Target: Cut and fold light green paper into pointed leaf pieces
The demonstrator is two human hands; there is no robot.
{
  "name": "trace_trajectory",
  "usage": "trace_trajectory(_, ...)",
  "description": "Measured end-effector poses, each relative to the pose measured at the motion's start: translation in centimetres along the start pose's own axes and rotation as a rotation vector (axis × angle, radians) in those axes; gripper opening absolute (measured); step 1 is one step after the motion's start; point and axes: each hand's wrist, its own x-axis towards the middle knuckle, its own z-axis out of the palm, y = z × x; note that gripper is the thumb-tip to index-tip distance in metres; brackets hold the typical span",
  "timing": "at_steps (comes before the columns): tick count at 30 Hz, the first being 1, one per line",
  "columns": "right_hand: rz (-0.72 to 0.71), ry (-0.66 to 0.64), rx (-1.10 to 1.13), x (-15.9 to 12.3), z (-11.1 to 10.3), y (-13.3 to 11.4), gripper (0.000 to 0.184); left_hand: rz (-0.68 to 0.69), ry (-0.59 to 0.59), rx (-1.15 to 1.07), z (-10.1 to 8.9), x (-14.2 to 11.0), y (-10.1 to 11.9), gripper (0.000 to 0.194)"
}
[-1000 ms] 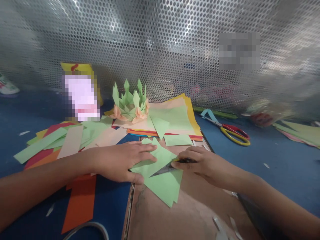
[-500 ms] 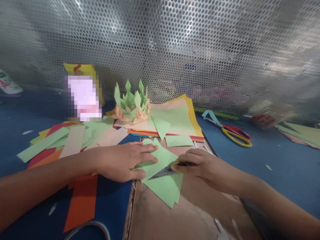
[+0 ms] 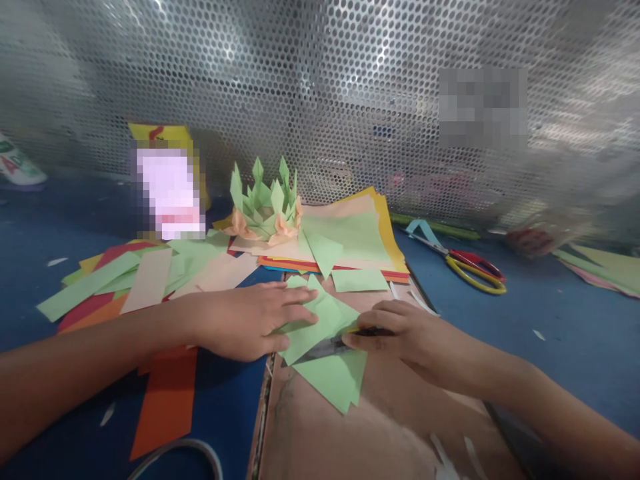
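My left hand (image 3: 250,320) lies flat with fingers spread on light green folded paper (image 3: 320,313), holding it down on a brown board (image 3: 320,440). In my right hand (image 3: 400,333) is a utility knife (image 3: 327,348) with a yellow and black handle, mostly covered by my fingers. Its grey blade lies inside the fold, pointing left toward my left thumb. Below the blade is the lower green piece (image 3: 335,380), its corner toward me. A loose green rectangle (image 3: 360,281) and a green triangle (image 3: 324,253) lie just beyond.
Behind stand a green and peach folded-paper piece (image 3: 265,207) and a stack of coloured sheets (image 3: 355,227). Scissors (image 3: 455,263) lie to the right on the blue surface (image 3: 500,327). Paper strips (image 3: 150,280) pile up at left, near a yellow box (image 3: 167,133) and a metal ring (image 3: 200,447).
The upper green paper has parted a little more from the lower piece along the blade. Both hands stay almost where they were, and the view has shifted slightly.
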Motion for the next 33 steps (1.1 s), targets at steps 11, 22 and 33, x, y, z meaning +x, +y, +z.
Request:
trace_trajectory(11,-0.007,-0.051,0.085,-0.2,-1.6,-0.1,0.06,-0.004,-0.021,0.058,0.2,0.0,0.2,0.044)
trace_trajectory(22,0.217,0.16,0.138,-0.5,-2.5,0.5,0.032,-0.053,0.072,-0.077,0.3,0.3,-0.1,0.061)
trace_trajectory(33,0.073,0.356,-0.037,3.7,1.2,-1.0,0.023,-0.021,0.158,-0.239,0.5,1.1,-0.2,0.05)
